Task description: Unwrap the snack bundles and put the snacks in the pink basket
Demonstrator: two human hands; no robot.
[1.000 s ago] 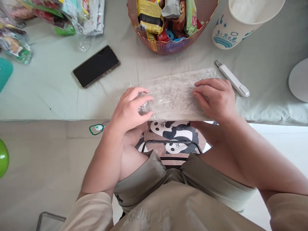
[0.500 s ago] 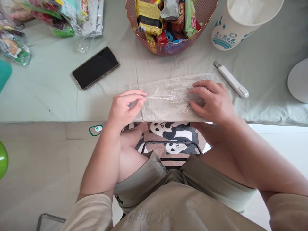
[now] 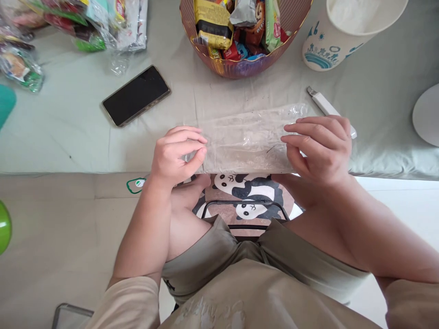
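A clear, crinkled plastic bag (image 3: 245,130) lies flattened along the table's front edge, between my two hands. At its left end is my left hand (image 3: 178,153), with a small gap between thumb and fingertips and nothing gripped. Over its right end hovers my right hand (image 3: 320,146). Those fingers are stretched out and slightly bent, the thumb lower, and I see no plastic between them. Whether the fingertips touch the bag is hard to tell. Partly behind my right hand lies a white box cutter (image 3: 325,104).
Beyond the bag stands a ribbed bowl (image 3: 236,68) of wrapped snacks, with a paper bin (image 3: 318,52) to its right. A phone (image 3: 136,96) lies left, and packaged snacks (image 3: 92,23) are piled at the back left. A white round object (image 3: 427,114) sits far right.
My right hand has moved right, off the bag's middle and partly over the box cutter. The left fingers have loosened from a fold of plastic. The bag now lies flatter.
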